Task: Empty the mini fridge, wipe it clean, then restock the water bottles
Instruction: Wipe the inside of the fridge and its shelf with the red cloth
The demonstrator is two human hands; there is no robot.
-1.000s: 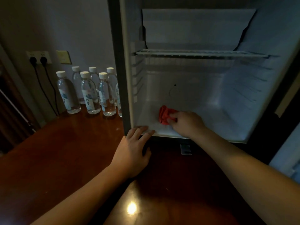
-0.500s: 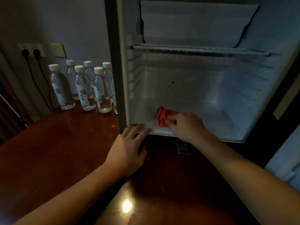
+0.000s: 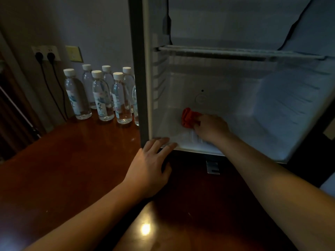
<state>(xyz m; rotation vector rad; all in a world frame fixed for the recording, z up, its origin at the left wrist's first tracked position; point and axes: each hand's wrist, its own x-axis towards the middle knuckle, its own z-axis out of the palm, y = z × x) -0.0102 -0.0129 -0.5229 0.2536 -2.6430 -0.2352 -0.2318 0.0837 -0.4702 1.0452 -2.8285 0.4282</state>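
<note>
The fridge [image 3: 235, 87] stands open on the counter [image 3: 63, 169], its inside bare apart from the wire shelf [image 3: 235, 52] across the upper part, so the emptying looks done and the wiping is the step in hand. The bottles [image 3: 103, 95] stand upright in a close cluster on the counter just beside the fridge's left wall, against the back wall of the room under the sockets [image 3: 45, 53]; that spot likely keeps them out of the way of the wiping yet within easy reach for restocking. The right hand [image 3: 211, 126] reaches into the fridge and rests on its floor, fingers curled round a bunched red cloth [image 3: 189, 117], which sits on the floor toward the left and middle, short of the back wall; gripped in a wad like this, the cloth can be pushed over the floor with some pressure. The left hand [image 3: 150, 169] lies flat and open on the counter in front of the fridge, fingers straight and spread, their tips touching the front lip at the lower left corner; it holds nothing and seems to be steadying the fridge or the person's own lean while the other arm works inside. The side walls and the shelf show no cloth near them, and whether they are already wiped cannot be told in this dim light
</note>
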